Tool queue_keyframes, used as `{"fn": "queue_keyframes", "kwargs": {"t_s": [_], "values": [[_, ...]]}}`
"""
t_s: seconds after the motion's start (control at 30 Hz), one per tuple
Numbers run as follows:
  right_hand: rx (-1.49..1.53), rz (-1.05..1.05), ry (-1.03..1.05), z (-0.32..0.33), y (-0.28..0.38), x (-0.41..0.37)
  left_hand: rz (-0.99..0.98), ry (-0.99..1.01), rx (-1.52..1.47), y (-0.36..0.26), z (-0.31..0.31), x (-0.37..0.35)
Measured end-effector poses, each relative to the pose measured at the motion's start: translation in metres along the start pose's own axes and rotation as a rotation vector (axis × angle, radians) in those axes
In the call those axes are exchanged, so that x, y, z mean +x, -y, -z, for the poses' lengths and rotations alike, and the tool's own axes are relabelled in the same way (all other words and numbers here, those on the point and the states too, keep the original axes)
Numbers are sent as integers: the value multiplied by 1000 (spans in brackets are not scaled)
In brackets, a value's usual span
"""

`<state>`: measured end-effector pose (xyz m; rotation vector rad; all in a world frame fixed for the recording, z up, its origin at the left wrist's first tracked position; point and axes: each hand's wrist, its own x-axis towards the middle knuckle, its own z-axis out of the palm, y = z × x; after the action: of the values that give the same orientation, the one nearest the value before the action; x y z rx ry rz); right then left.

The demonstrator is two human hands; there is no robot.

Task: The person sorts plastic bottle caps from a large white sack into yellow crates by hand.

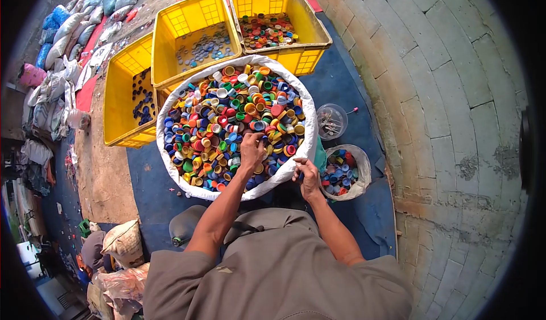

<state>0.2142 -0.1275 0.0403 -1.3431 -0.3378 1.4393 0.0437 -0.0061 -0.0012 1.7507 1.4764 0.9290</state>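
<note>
A large round white sack (307, 115) with a rolled rim is full of mixed bottle caps (227, 109). My left hand (252, 149) reaches over the caps near the sack's lower right part, its fingers bent down among them; whether it grips a cap is hidden. At the sack's right rim is my right hand (307, 178), its fingers curled together, and what they hold, if anything, is too small to make out. Just right of it stands a small white sack (364, 175) holding mostly blue caps (341, 172).
Three yellow crates hold caps: blackish ones in the left crate (116, 104), bluish in the middle crate (170, 33), red and mixed in the right crate (310, 21). A clear tub (331, 121) sits beside the big sack. A block wall (443, 104) runs along the right.
</note>
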Motion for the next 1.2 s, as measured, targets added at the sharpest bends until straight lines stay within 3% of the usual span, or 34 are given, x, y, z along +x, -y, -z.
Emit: {"fn": "queue_keyframes", "kwargs": {"t_s": [0.07, 0.1, 0.17, 0.23, 0.3, 0.5, 0.57, 0.7, 0.8, 0.93, 1.07, 1.2], "values": [[-309, 126, 27, -5, -7, 10, 87, -28, -197, -7, 9, -6], [-626, 385, 21, -14, -4, 12, 175, -49, -334, -10, 13, -9], [-863, 584, 109, -30, 4, 11, 398, -36, -580, -13, 22, -17], [-1003, 798, 216, -45, 5, 17, 491, -35, -736, -20, 35, -23], [-1083, 817, 281, -61, 9, 14, 576, -32, -964, -17, 45, -30], [-1043, 696, 399, -92, 4, 16, 542, -44, -1083, -10, 69, -44], [-1035, 746, 440, -95, -3, 21, 509, -58, -1122, -3, 72, -49], [-1048, 771, 466, -100, -9, 23, 632, -102, -1345, 1, 83, -56], [-1053, 788, 479, -96, -17, 26, 720, -149, -1250, 8, 86, -60], [-1074, 773, 455, -91, -26, 27, 606, -301, -1077, 7, 91, -67], [-1135, 775, 391, -87, -30, 28, 435, -443, -707, 27, 99, -71], [-1179, 680, 382, -91, -30, 23, 549, -502, -878, 24, 111, -71]]}}
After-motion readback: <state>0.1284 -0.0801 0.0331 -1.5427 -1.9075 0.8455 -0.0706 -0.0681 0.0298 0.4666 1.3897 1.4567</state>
